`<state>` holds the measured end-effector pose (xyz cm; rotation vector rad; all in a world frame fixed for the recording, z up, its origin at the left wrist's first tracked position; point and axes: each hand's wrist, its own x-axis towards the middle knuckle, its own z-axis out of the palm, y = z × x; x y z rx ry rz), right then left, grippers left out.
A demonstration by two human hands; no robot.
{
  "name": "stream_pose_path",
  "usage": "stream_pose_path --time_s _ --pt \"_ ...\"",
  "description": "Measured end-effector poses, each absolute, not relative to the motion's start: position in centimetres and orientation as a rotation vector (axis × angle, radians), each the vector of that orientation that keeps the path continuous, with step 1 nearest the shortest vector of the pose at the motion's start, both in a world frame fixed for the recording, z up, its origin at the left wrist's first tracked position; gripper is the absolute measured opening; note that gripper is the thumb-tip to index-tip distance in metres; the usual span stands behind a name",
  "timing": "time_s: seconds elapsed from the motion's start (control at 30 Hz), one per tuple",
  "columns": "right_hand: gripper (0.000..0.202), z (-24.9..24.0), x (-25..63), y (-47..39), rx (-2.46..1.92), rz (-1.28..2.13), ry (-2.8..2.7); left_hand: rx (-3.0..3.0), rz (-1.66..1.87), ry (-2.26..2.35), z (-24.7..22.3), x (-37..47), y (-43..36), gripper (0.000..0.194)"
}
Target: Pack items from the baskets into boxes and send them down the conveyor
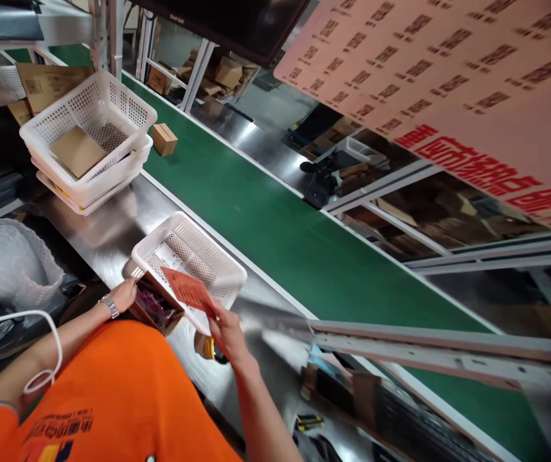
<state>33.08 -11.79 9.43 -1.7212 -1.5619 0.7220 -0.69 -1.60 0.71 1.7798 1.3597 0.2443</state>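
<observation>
A green conveyor belt (256, 237) runs beyond the steel desk (87, 237), its left stretch partly screened by stacked baskets (126, 96). One perforated basket (203, 247) stands between belt and open carton (172, 319). The left hand (124, 295) has its fingers clamped on the carton's left edge, presumably steadying it; the right hand's (227, 333) pinch a red printed card (186, 289), partly covering the basket.

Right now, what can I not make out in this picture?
In the head view:
Red card: print too small and blurred.
Purple contents of the open box: shadowed, unidentifiable.
Yellow-and-black object: partly hidden by the right hand.
Dark screen: cut off by the top edge.
</observation>
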Motion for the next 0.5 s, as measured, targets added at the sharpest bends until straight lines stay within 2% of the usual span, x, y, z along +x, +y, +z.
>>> stream_pose_path --time_s 0.1,0.3,0.43,0.5 --pt "0.044 8.0 30.2 -14.3 -1.630 0.764 -1.757 1.794 0.240 1.352 0.6 -0.8 -1.6 0.048" --pt "0.053 4.0 26.5 -13.8 -1.783 0.440 -2.095 1.843 0.177 1.328 0.8 -0.8 -1.3 0.051" --pt "0.058 3.1 24.0 -11.9 -1.991 0.464 -2.256 1.857 0.144 1.336 1.2 -0.7 -1.2 0.050" --pt "0.055 3.0 22.9 -11.0 -2.062 0.502 -2.336 1.862 0.152 1.341 1.2 -0.7 -1.3 0.049"
